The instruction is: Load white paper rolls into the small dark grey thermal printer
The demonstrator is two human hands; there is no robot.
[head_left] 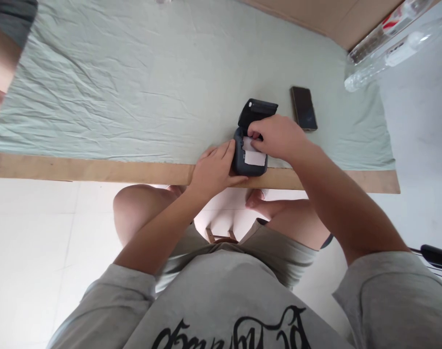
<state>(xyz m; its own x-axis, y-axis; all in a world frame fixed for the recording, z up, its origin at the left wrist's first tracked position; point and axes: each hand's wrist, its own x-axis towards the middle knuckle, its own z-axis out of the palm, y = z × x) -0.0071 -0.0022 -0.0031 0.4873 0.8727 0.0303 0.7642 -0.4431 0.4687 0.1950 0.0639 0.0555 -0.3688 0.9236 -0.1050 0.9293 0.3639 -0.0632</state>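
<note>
A small dark portable printer (238, 165) sits at the table's front edge with its black lid (257, 110) raised. White paper (255, 158) lies in its open compartment. My left hand (214, 167) holds the printer by its left side, fingers along the side and thumb across the front. Reaching in from the right, my right hand (275, 137) has thumb and forefinger bent in a pinch at the far part of the paper. The fingers partly cover the paper and the hinge area.
A dark phone (303, 108) lies to the right of the printer on the pale green cloth (133, 87). Clear plastic bottles (391, 58) lie by the cardboard (315, 14) at the back right. Another person's leg (4, 58) shows at the far left.
</note>
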